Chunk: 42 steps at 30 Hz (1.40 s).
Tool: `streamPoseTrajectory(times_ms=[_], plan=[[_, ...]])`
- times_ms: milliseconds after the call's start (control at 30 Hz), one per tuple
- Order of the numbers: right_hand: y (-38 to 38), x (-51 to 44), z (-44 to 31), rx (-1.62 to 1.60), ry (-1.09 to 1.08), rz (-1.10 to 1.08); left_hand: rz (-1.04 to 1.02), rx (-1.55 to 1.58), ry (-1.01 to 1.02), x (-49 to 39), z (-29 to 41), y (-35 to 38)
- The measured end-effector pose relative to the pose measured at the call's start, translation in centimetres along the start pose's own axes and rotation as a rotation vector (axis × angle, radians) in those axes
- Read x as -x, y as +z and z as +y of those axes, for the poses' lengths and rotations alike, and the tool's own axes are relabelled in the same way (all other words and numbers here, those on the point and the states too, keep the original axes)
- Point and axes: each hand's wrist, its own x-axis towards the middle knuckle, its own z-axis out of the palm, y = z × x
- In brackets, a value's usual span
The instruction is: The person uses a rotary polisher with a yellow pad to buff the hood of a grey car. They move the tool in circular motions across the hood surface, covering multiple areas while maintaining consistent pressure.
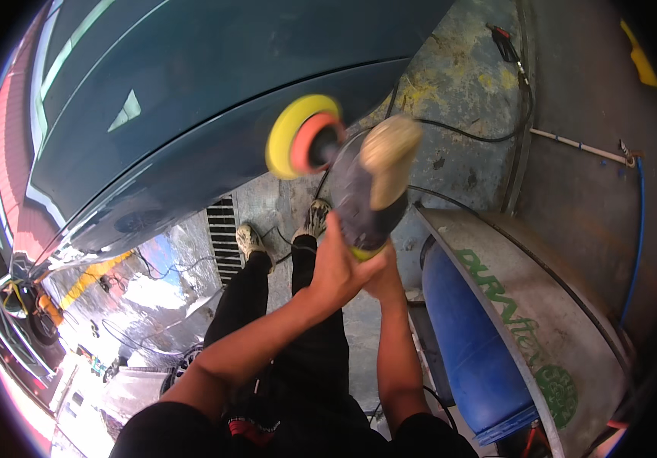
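Both of my hands are on a power polisher (363, 200) with a dark body and a tan, blurred front part. My left hand (337, 266) grips its lower end, by a yellow-green section. My right hand (383, 275) closes on the same end from the right, its fingers partly hidden. At the tool's left side, a yellow foam pad (283, 137) on an orange and black backing disc faces a dark, glossy car body panel (237, 63). The pad overlaps the lower panel in view; whether they touch I cannot tell. A pale reflection lies on the panel.
Black cables cross the concrete floor around my feet, near a metal drain grate (224, 237). On the right, a blue plastic drum (471, 338) lies behind a board (534, 297) bearing green writing. A spray gun (503, 43) and its hose lie at the upper right.
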Motion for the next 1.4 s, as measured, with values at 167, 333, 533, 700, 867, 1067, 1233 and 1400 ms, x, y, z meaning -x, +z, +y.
streamPoseTrajectory(times_ms=[167,333,533,700,867,1067,1233,1400], plan=[[1.4,-1.1,2.3,-0.133,0.068,0.069,-0.151,-0.172,-0.079,-2.3,0.0,-0.7],[3.1,1.0,6.1,-0.159,0.128,0.066,-0.106,-0.221,0.01,-0.7,-1.8,-1.8],[4.1,2.9,8.4,-0.035,0.168,-0.156,-0.071,-0.02,-0.008,2.8,-6.3,-4.1],[3.2,-0.5,7.1,0.007,-0.062,0.132,-0.174,-0.168,0.025,-2.5,-2.9,-1.6],[7.1,0.8,8.5,-0.154,0.0,0.226,-0.222,-0.284,0.0,-1.9,-3.7,-3.8],[17.3,7.5,11.7,-0.214,0.045,0.046,-0.146,-0.252,0.041,6.0,-9.8,-13.3],[19.1,6.1,11.5,-0.126,0.044,0.072,-0.199,-0.292,0.208,4.2,-8.9,-15.0],[21.0,4.1,9.8,-0.365,-0.03,0.2,-0.288,-0.378,0.173,1.8,-7.0,-15.5]])
